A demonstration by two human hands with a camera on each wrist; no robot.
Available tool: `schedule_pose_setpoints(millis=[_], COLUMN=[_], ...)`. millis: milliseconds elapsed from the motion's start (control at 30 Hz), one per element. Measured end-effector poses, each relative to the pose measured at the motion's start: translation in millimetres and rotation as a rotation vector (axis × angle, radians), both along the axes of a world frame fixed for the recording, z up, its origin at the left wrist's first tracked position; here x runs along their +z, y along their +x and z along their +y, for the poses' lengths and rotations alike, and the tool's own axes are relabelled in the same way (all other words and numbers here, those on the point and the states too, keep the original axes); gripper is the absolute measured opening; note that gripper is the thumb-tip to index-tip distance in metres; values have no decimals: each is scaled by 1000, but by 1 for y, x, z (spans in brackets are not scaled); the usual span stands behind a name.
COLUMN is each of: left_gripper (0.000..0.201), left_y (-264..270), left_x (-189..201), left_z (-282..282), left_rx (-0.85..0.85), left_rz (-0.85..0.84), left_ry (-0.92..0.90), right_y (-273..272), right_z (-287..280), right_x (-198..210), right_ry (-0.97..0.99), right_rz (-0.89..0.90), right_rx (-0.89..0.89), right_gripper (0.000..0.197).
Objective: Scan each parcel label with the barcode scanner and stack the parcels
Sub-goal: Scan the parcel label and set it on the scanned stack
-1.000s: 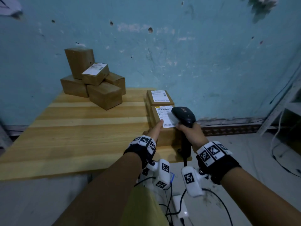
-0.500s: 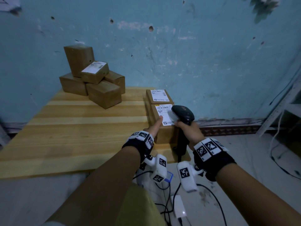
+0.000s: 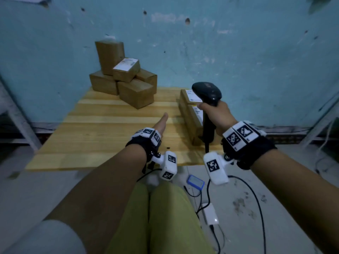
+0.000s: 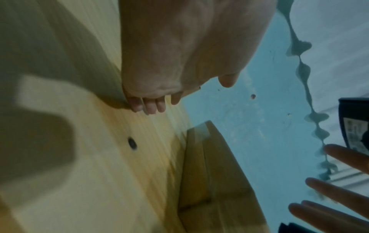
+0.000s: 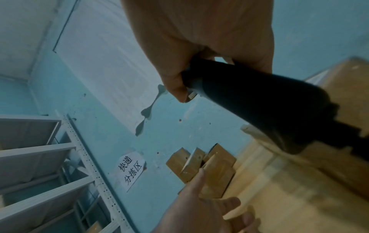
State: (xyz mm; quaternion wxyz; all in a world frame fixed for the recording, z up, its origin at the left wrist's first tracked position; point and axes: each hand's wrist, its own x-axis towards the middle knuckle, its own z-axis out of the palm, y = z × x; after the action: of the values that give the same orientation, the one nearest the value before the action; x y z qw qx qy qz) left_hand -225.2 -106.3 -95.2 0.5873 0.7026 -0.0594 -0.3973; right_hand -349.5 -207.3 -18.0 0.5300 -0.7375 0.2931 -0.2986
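Observation:
My right hand (image 3: 214,114) grips the handle of the black barcode scanner (image 3: 206,92) and holds it raised over two labelled brown parcels (image 3: 192,123) that lie in a row at the table's right edge. The scanner's head partly hides the far parcel's label (image 3: 189,96). My left hand (image 3: 162,119) reaches out flat and holds nothing, over bare wood to the left of those parcels. A pile of brown parcels (image 3: 126,79) stands at the back left against the wall; one of them shows a white label (image 3: 126,64). In the right wrist view the scanner handle (image 5: 259,110) fills my grip.
The wooden table (image 3: 102,136) stands against a blue wall. On the floor below are cables, a blue device (image 3: 195,182) and a white adapter (image 3: 210,213). White metal shelving (image 5: 40,157) stands to the left, with a paper sign (image 5: 130,171) on the wall.
My left hand has come off the near parcel's label and moved left over the table. My right hand has lifted the scanner higher above the two parcels.

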Motion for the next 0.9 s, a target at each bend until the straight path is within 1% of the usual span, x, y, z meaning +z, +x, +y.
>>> schedule_pose_setpoints(millis=[100,233,333,500,600,667,733,767,833,867,900], left_gripper=[83,74,73,72,58,70,71,65,42,35,33], left_y=[24,55,76,106,114,123,132,136,146,152,158], left_x=[2,2,-4,-29,-33,-34,-34,-34,-34,-34,-35], left_z=[26,56,72,89,94,93,90,88,82,79,76], left_rx=[87,202,245,266,244,249,253,255,250,252,251], left_rz=[-12,-23,-6,14,-13,-34,-38,-32,-57,-67,-70], left_ry=[-15,-82,-85,-53,-39,-42,-54,-56,-23,-8,-2], right_y=[25,53,72,112,129,139,148,152,161,166,169], right_z=[15,23,30,39,38,34,28,24,16,12,9], right_x=[8,11,8,-25,-47,-57,-66,-70,-78,-81,-83], right_ry=[7,-2,-61,85,165,209,266,294,327,338,356], right_rz=[28,72,136,220,291,323,353,354,335,326,314], right_rx=[38,91,110,146,170,183,210,215,201,186,171], right_gripper=[16,23,20,29,41,51,54,52,47,46,46])
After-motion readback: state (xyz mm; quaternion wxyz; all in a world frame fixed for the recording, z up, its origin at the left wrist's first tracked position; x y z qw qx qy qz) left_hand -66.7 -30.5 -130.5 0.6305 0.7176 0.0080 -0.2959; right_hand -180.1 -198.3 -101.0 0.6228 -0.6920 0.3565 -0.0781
